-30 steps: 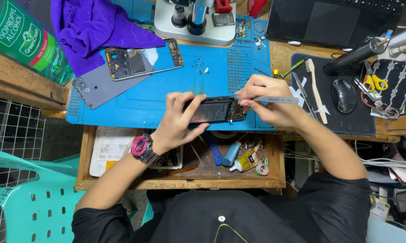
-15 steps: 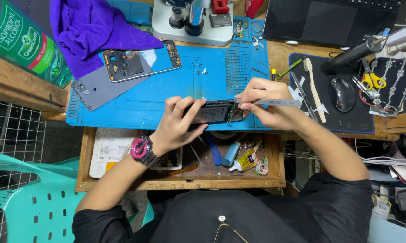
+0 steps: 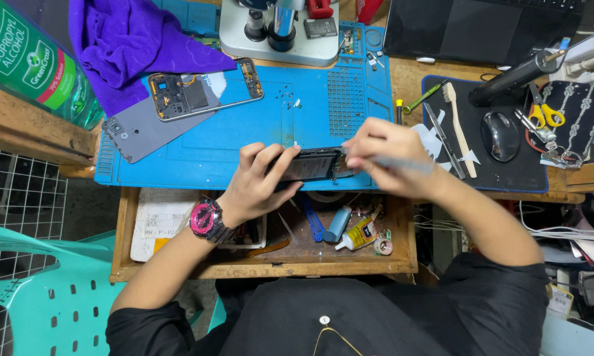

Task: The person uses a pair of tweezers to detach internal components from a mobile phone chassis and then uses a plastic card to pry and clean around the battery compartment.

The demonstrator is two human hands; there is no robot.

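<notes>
Phone, dark and slim, is held just above the near edge of the blue mat, over the open wooden drawer. Nearest the wearer, that drawer holds a yellow glue tube, a light blue cylinder, a small roll of tape and a white paper sheet. The left hand, with a pink and black watch on its wrist, has its fingers curled and clamped on the left part of the phone, thumb underneath. The right hand has its fingers pinched together on a thin metal tool, which is blurred; its tip meets the phone's right end, though I cannot tell exactly where it touches. Farther out on the mat lie a bare phone frame showing its inner parts and, just beside it, a grey back cover; tiny screws are scattered near the middle. To the right, a black pad on the worktop carries a toothbrush, a computer mouse and yellow-handled scissors. At the far side are a purple cloth, a green bottle, a microscope base and a laptop
</notes>
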